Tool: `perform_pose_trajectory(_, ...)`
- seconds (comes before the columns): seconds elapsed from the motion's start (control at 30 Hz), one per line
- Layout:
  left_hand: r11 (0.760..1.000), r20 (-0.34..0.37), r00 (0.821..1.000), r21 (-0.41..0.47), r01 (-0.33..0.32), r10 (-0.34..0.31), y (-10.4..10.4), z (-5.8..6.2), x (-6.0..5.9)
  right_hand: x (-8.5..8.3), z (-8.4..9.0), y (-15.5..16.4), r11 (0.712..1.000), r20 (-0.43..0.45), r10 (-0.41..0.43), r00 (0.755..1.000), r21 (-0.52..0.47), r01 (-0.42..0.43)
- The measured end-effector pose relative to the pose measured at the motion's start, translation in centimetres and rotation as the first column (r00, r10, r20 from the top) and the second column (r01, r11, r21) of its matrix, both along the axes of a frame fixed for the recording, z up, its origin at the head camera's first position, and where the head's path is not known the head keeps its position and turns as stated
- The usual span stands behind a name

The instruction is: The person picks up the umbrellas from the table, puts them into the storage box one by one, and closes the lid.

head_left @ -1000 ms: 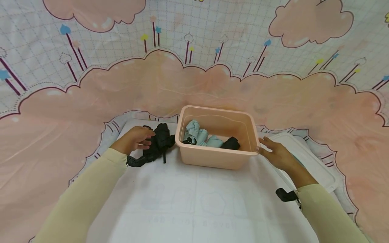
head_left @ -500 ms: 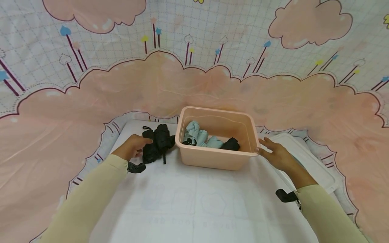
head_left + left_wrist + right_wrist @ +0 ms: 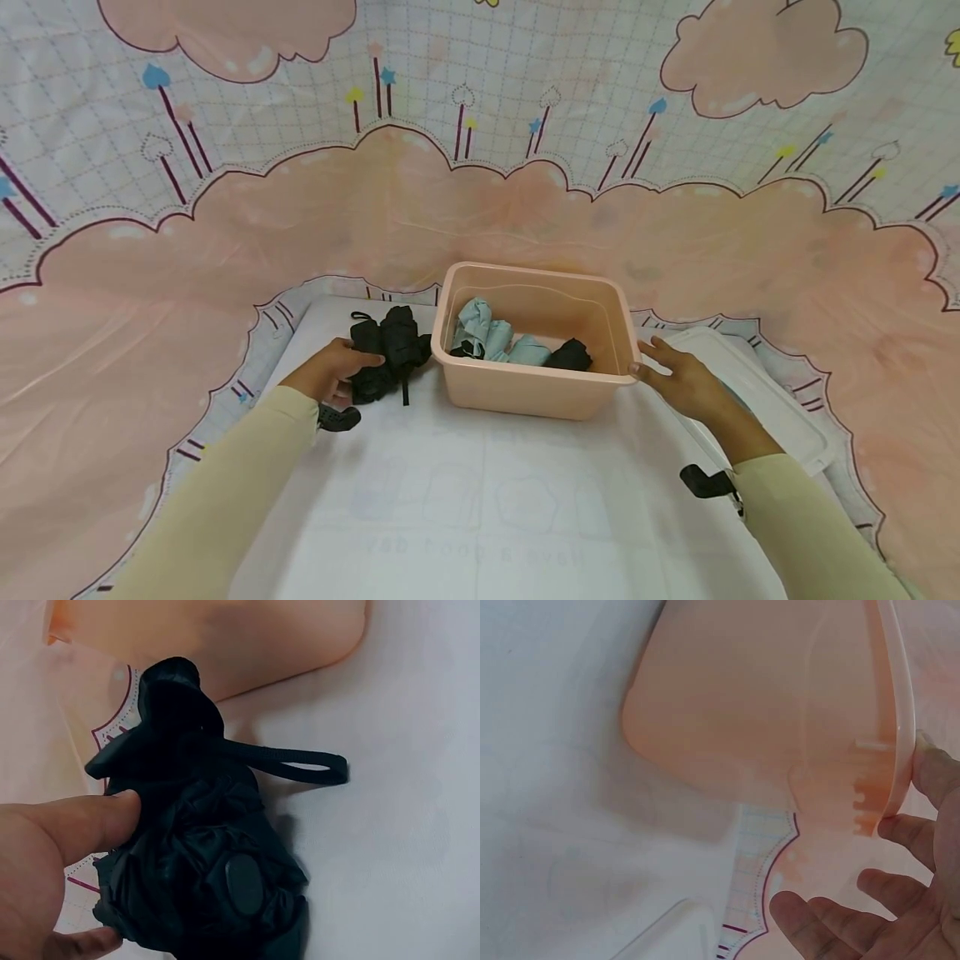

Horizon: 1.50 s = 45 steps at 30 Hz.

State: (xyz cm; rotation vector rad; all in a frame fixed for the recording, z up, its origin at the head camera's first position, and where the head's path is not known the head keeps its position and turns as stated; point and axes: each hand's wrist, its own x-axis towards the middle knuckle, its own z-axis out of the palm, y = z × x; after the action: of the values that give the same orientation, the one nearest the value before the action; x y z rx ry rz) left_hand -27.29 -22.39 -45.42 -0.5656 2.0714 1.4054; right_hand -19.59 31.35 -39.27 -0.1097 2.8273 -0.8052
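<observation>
Two black folded umbrellas lie side by side on the white surface, left of a peach plastic bin. My left hand point(image 3: 326, 372) is at the nearer folded umbrella point(image 3: 369, 382); the other black umbrella point(image 3: 401, 337) lies against its right side. In the left wrist view, thumb and a fingertip hold the edge of a crumpled black umbrella point(image 3: 202, 862) with a strap loop. At the bin's right end, my right hand point(image 3: 686, 383) touches the rim of the bin point(image 3: 536, 392) with thumb and forefinger, its other fingers spread and relaxed.
Inside the bin are rolled pale-teal bundles point(image 3: 498, 337) and a black bundle point(image 3: 570, 356). A white lid point(image 3: 765, 396) lies to the right, partly behind the right forearm. Cloud-printed peach cloth point(image 3: 525, 217) surrounds the white surface.
My left hand has drawn back slightly from above the black umbrellas, come down at the nearer one's side, and brought its thumb onto it. The right hand stays at the bin's rim.
</observation>
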Motion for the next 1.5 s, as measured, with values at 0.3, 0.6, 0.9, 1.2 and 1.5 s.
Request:
perform_pose_trajectory(0.3, 0.996, 0.012, 1.000, -0.089, 0.001, 0.000, -0.1, -0.2, 0.4, 0.0, 0.1, -0.2, 1.000, 0.024, -0.011, 1.000, -0.005, 0.011)
perform_pose_trajectory(0.6, 0.999, 0.032, 0.999, -0.050, 0.020, -0.018, -0.1, -1.2, 0.4, -0.1, 0.3, -0.1, 1.000, 0.012, -0.001, 1.000, -0.006, 0.001)
perform_pose_trajectory(0.9, 0.998, 0.007, 0.999, -0.050, 0.032, -0.032, -0.7, -1.2, 0.3, -0.2, 0.4, -0.2, 1.000, 0.014, -0.017, 1.000, 0.009, 0.017)
perform_pose_trajectory(1.2, 0.988, -0.008, 1.000, 0.153, -0.026, 0.027, -1.5, -1.4, 0.6, -0.3, 0.1, 0.1, 1.000, -0.005, -0.003, 1.000, 0.009, 0.003)
perform_pose_trajectory(1.5, 0.939, 0.013, 0.997, 0.337, -0.074, 0.074, -2.6, -0.8, 0.8, -0.2, -0.1, 0.0, 1.000, -0.015, -0.012, 1.000, 0.004, 0.012)
